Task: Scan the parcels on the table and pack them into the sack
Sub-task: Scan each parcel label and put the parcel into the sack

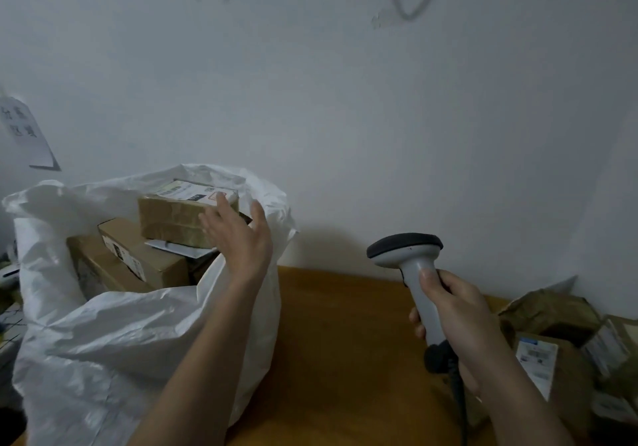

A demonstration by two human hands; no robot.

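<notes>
Right hand [455, 311] clenched round scanner [414, 273] grip, head raised over table [338, 342]. Unscanned parcels [552, 335] stacked at right table edge. Left hand [238, 235] released, fingers spread at top box [183, 216] in sack [103, 325]. Top box perched high on boxes below, near sack mouth: likely to slide out. Sack nearly full; possible tipping.

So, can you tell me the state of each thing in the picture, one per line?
Sack: open at the top, nearly full of boxes.
Taped box: on top of the pile in the sack, label up.
Left hand: open, fingers straight, beside the taped box.
Right hand: grips the scanner handle.
Scanner: held upright, head facing away.
Parcels: on the table at right, not packed yet.
</notes>
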